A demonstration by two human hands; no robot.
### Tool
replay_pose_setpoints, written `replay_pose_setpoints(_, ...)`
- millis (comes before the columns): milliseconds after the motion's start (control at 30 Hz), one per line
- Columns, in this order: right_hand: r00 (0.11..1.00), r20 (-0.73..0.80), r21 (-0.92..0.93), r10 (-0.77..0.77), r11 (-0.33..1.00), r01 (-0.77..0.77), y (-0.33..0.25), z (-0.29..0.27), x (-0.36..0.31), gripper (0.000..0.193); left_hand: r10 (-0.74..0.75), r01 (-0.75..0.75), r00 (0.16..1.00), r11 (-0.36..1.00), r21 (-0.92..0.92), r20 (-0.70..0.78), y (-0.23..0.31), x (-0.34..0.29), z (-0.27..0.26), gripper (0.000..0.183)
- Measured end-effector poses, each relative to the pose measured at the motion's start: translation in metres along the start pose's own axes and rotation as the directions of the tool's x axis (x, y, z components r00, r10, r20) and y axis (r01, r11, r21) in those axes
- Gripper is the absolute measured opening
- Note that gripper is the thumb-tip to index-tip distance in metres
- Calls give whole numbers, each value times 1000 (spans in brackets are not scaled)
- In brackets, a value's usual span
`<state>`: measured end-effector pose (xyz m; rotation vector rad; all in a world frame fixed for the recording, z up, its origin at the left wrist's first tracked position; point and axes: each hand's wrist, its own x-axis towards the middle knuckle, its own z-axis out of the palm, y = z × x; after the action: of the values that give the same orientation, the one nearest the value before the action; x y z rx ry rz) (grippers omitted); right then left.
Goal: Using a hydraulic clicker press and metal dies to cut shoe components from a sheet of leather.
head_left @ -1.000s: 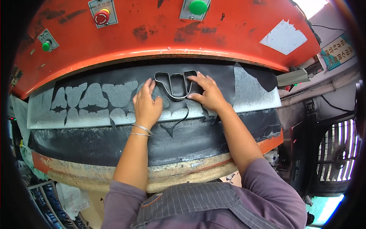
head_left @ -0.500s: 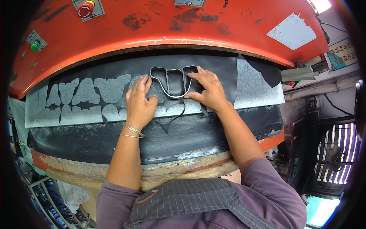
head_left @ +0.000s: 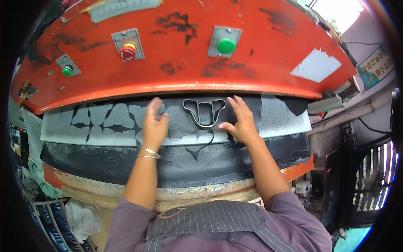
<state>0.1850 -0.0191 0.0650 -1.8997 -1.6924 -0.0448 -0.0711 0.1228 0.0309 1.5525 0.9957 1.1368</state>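
A metal cutting die (head_left: 204,111), an outline frame with two lobes, lies on a black sheet (head_left: 252,110) under the orange press head (head_left: 176,59). My left hand (head_left: 154,124) hovers just left of the die with fingers spread, holding nothing. My right hand (head_left: 239,119) is just right of the die, fingers apart, not gripping it. The sheet to the left shows several cut-out holes (head_left: 105,119) with the grey bed showing through. Thin bangles ring my left wrist.
On the press head sit a red button (head_left: 127,51), a green button (head_left: 226,45) and a small green button (head_left: 66,71). The black cutting pad (head_left: 180,164) runs along the front edge. A fan grille (head_left: 371,176) stands at right.
Both hands have come off the die and moved apart to either side. The view has tilted so more of the press head shows.
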Motion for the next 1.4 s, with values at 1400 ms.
replay_pose_setpoints(1400,654,552,151,-518,833,533,-114,-20,-36,20,-148,-326,821,672,666,551,100,-178,-52,30)
